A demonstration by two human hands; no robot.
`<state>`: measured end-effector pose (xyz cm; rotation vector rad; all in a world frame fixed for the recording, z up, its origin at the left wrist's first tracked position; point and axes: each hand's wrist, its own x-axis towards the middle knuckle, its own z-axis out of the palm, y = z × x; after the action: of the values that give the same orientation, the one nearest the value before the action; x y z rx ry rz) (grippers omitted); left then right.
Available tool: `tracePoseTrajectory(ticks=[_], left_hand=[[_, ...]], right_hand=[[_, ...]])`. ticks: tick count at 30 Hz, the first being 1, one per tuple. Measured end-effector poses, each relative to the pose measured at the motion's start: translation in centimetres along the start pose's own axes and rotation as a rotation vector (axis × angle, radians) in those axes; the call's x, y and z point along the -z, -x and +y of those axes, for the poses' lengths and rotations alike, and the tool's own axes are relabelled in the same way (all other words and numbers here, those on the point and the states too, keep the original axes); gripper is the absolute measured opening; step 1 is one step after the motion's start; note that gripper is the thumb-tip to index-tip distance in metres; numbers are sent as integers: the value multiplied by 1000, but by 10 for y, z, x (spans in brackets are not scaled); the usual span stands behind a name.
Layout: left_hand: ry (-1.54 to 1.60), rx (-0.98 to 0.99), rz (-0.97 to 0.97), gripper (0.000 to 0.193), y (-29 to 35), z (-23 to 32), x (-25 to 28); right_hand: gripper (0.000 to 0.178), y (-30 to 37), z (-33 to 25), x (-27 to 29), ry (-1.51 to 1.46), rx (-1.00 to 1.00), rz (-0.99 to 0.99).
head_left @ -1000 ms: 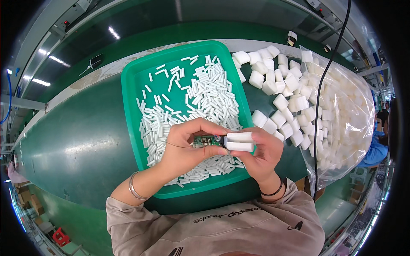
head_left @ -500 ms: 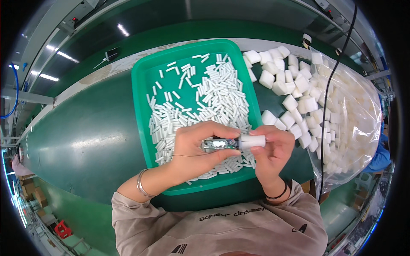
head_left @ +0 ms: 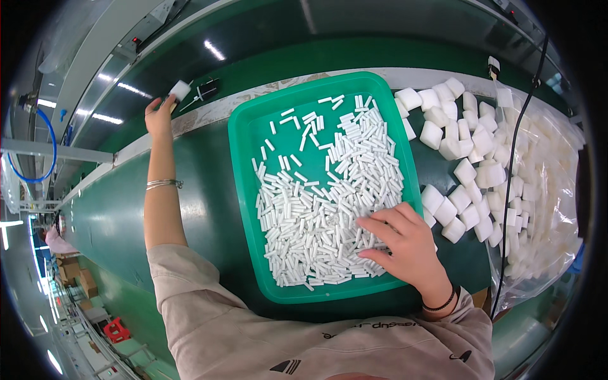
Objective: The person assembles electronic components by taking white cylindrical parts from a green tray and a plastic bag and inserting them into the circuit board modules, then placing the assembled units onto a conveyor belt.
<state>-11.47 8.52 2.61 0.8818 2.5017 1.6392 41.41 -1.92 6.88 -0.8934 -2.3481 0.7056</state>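
My left hand [head_left: 159,115] is stretched out to the far left, over the strip beyond the table's edge. It is closed on a small electronic unit with a white foam piece [head_left: 180,90] on its end; the fingers hide most of the unit. Just right of it lies a small black part [head_left: 207,89] with a thin pale strip sticking out. My right hand [head_left: 405,244] hovers over the near right of a green tray [head_left: 244,190], thumb and fingers apart. Many short white sticks [head_left: 304,215] lie loose in the tray, right at those fingertips.
White foam blocks [head_left: 465,171] lie heaped to the tray's right, spilling from a clear plastic bag [head_left: 544,209]. A black cable [head_left: 514,158] hangs across the bag. The dark green table [head_left: 120,209] runs to the left; a pale ledge [head_left: 209,117] borders its far side.
My hands, together over the tray half a second ago, have parted. The left has carried the electronic unit to the far left; the right has let go and dropped towards the sticks. The view has shifted.
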Motion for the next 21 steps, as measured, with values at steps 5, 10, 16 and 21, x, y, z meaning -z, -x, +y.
tracePoseTrajectory(ticks=[5, 10, 16, 21], left_hand=[[-858, -440, 147, 78, 28, 21, -32], [-879, -883, -463, 44, 73, 72, -55], [-693, -748, -342, 38, 97, 105, -51], [516, 5, -905, 25, 203, 165, -34]], right_hand=[[22, 4, 10, -5, 42, 22, -90], [15, 6, 7, -7, 76, 36, -73], [14, 3, 1, 0, -139, -37, 100], [9, 16, 0, 0, -586, -309, 134]])
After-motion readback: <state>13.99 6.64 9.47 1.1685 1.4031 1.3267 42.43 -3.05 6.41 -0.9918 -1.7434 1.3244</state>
